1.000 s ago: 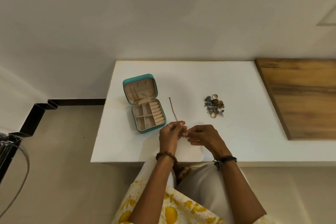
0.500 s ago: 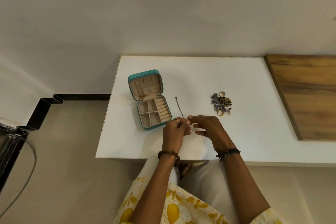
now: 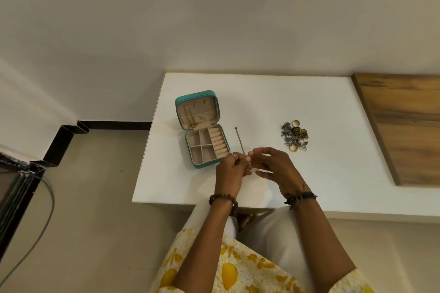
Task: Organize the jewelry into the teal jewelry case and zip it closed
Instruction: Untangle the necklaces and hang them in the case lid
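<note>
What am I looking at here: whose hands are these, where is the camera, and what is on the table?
No machine here: a person wears a camera on the head, looking down at both bare hands. On the white table an open teal jewelry case lies with its lid back, the tray compartments showing. To its right lies a loose jewelry pile. The left hand and right hand meet over the table's near part, pinching the near end of a thin chain that stretches away from them. Its clasp is too small to see.
</note>
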The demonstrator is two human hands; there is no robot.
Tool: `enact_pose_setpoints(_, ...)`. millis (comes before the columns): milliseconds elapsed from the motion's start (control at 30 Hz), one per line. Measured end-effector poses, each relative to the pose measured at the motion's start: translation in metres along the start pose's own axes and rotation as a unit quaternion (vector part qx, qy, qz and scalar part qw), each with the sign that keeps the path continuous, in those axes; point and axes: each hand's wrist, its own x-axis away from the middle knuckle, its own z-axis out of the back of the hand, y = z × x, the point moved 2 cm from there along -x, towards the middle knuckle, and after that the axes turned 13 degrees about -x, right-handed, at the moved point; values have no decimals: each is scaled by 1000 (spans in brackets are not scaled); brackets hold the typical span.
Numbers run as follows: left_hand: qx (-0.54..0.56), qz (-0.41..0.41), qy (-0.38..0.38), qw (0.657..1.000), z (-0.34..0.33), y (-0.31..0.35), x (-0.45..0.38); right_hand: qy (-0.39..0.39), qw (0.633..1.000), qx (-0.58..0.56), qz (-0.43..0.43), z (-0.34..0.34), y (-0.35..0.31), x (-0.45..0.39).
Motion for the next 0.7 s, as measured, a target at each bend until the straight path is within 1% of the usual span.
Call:
enact_pose_setpoints(100, -5, 0, 10, 1000, 0, 0, 3, 18, 999, -16, 32, -2, -2, 0)
enact_pose_setpoints(200, 4, 8, 25, 1000, 1, -1, 3, 39, 997, -7, 61, -2, -4, 1)
enact_pose_setpoints(367, 36, 23, 35, 998, -2, 0, 2, 51, 995, 10, 80, 0, -6, 2)
enact_pose_setpoints(467, 102, 42, 37, 993, 0, 1, 2, 51, 995, 23, 78, 2, -6, 3)
enact_pose_setpoints(567, 185, 63, 18, 981, 3, 2, 0, 42, 996, 40, 71, 5, -7, 1)
enact_pose_setpoints(633, 212, 64, -5, 975, 4, 4, 1, 42, 993, 79, 74, 8, -5, 0)
enact_pose_setpoints(700, 203, 54, -28, 977, 3, 8, 3, 43, 981, 160, 101, 9, -2, -2)
